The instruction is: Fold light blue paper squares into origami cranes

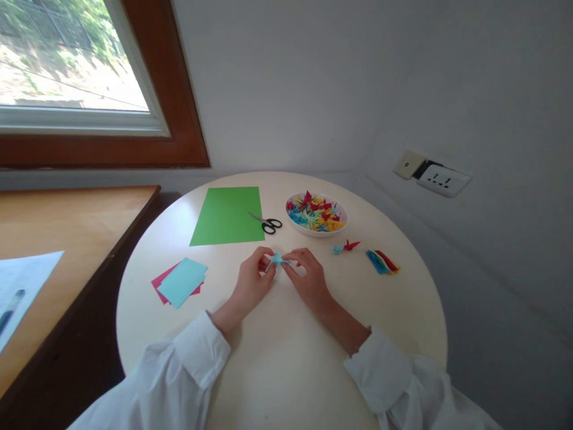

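A small light-blue paper crane [277, 259] is held just above the middle of the round white table [286, 370]. My left hand [254, 279] pinches one side of it between thumb and fingers. On the other side, my right hand [308, 276] grips it the same way, fingertips closed on the paper. Beyond my hands, a pair of scissors [270, 226] with black handles lies partly over a green sheet [228, 216]. To the right of my right hand sit a light-blue folded piece [337, 249] and a red paper crane [351, 245].
A white bowl [316, 232] full of colourful paper cranes stands at the back. Light-blue and pink paper squares [182, 282] lie at left, and a fanned stack of coloured folded papers [382, 261] at right. A wooden desk [89, 221] borders the left; walls close off the back and right.
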Demonstrator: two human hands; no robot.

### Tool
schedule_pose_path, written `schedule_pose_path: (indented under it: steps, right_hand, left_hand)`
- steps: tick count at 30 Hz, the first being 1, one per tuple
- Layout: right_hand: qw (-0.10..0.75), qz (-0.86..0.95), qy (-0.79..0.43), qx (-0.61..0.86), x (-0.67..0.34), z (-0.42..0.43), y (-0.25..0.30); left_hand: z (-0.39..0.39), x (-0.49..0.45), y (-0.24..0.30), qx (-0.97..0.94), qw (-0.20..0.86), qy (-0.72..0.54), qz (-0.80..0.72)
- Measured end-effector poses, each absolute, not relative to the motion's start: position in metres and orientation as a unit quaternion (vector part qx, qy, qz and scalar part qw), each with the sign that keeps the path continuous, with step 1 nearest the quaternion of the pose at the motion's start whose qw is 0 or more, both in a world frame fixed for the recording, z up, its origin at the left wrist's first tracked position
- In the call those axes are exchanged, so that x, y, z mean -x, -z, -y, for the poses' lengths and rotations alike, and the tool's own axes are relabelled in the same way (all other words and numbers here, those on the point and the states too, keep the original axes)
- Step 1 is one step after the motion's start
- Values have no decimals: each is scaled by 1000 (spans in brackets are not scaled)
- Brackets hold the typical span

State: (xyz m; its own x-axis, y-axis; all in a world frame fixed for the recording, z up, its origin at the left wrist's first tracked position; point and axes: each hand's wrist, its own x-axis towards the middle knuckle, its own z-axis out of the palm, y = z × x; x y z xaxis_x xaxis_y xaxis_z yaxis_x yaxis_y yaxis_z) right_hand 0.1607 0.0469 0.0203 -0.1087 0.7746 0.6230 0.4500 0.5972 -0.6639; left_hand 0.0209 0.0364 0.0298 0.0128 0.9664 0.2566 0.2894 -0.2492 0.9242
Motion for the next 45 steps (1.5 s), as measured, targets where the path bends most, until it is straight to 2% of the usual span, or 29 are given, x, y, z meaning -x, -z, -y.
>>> schedule_pose_path:
  steps: [3, 8, 13, 16, 26, 37, 45]
  right_hand:
    - [509, 726, -179, 426, -162, -46, -21]
    - [518, 669, -295, 445, -162, -47, -19]
    - [530, 618, -374, 444, -162, -51, -16]
    - [527, 619, -385, 436, -162, -50, -16]
    - [534, 615, -385, 434, -161, -49, -17]
    - [528, 599, -425, 426, -157, -46, -20]
    - [533, 559, -457, 441, -156, -47, -20]
  left_hand:
    - [-36, -20, -32, -628, 334, -491, -503]
    - [-41, -15, -30, -668, 322, -487, -461]
    - [-49, -12, -22, -624, 409, -502, -437]
    - [-51, -12, -21, -601, 435, -509, -437]
    - [-47, -12, -22, -640, 367, -508, -445]
    - [-44, -12, -28, -649, 370, -473, -467]
    - [-44, -13, -27, -650, 363, -491, -452]
